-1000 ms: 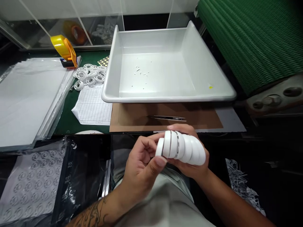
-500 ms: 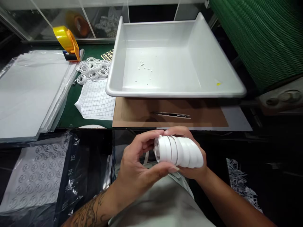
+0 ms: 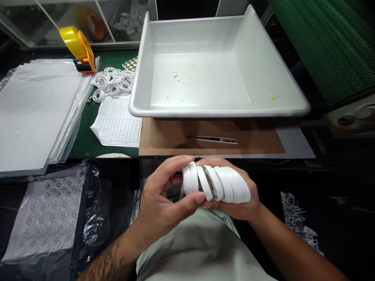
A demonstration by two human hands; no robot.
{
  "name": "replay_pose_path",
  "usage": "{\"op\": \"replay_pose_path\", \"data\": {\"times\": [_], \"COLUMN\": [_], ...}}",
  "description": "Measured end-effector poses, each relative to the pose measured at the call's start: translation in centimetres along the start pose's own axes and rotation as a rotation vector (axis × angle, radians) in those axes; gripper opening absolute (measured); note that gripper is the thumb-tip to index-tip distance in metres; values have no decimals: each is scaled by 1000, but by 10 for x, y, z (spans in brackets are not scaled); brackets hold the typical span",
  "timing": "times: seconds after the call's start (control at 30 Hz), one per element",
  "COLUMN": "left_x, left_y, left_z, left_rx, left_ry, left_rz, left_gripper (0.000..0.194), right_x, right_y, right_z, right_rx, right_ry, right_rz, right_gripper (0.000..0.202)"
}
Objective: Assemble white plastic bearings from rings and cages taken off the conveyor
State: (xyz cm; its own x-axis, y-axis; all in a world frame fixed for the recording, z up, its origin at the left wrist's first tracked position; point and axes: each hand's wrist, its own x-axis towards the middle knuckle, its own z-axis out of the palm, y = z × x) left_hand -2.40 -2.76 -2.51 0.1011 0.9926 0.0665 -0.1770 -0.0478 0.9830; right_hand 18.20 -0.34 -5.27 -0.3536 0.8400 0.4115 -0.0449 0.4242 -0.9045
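The left hand [image 3: 164, 195] is curling its thumb and fingers around the near end of a row of white rings [image 3: 230, 185], and the right hand [image 3: 243, 210] is gripping the rest of the row from behind and below; the rings are leaning at differing angles between the two hands, above the lap and just short of the table edge. Directly beyond the hands, a brown board [image 3: 164, 136] is lying flat, bearing a slim metal tool [image 3: 213, 139]. Farther out, a large white tray [image 3: 205, 114] is overhanging part of the board; small white bits [image 3: 175, 76] are dotting its floor, and a yellow speck [image 3: 273, 98] is showing toward its right side. Beyond and to the left of the left hand, the green tabletop [image 3: 84, 136] is supporting a gridded paper [image 3: 118, 121], a heap of white rings [image 3: 113, 82], an orange tape dispenser [image 3: 84, 48] and a stack of pale sheets [image 3: 35, 109]. Below that stack, left of the left hand, clear plastic [image 3: 52, 210] is covering ring shapes. White scraps [image 3: 299, 222] are lying to the right of the right forearm, and a green ribbed surface [image 3: 331, 47] is slanting beyond the right hand. Glass panels [image 3: 125, 19] are standing behind the table.
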Motion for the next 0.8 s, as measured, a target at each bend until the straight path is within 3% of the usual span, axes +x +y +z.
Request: {"op": "replay_pose_path", "data": {"times": [0.07, 0.17, 0.27, 0.37, 0.57, 0.7, 0.8], "left_x": [2, 8, 13, 13, 1, -3, -1], "left_y": [0, -5, -13, -19, -20, -22, -26], "left_z": [-6, -12, -11, -6, 2, 8, 7], "left_rx": [53, 68, -94, -296, -353, -417, -368], "left_ry": [12, 37, 27, 7, 26, 218, 355], "left_rz": [52, 63, -142, -367, -461, -446, -350], "left_gripper": [56, 46, 25, 25, 43, 43, 40], "right_x": [2, 8, 15, 18, 13, 5, 0], "right_y": [-3, -9, -13, -12, -5, 1, 5], "right_z": [-4, -7, -6, -2, 5, 11, 16], "right_rx": [-17, 40, 127, 119, -50, -165, -321], "right_ry": [-25, -130, -207, -202, -109, -31, 3], "right_rz": [-13, 117, 235, 227, 119, 36, -83], "right_gripper": [34, 45, 50, 40, 25, 24, 22]}}
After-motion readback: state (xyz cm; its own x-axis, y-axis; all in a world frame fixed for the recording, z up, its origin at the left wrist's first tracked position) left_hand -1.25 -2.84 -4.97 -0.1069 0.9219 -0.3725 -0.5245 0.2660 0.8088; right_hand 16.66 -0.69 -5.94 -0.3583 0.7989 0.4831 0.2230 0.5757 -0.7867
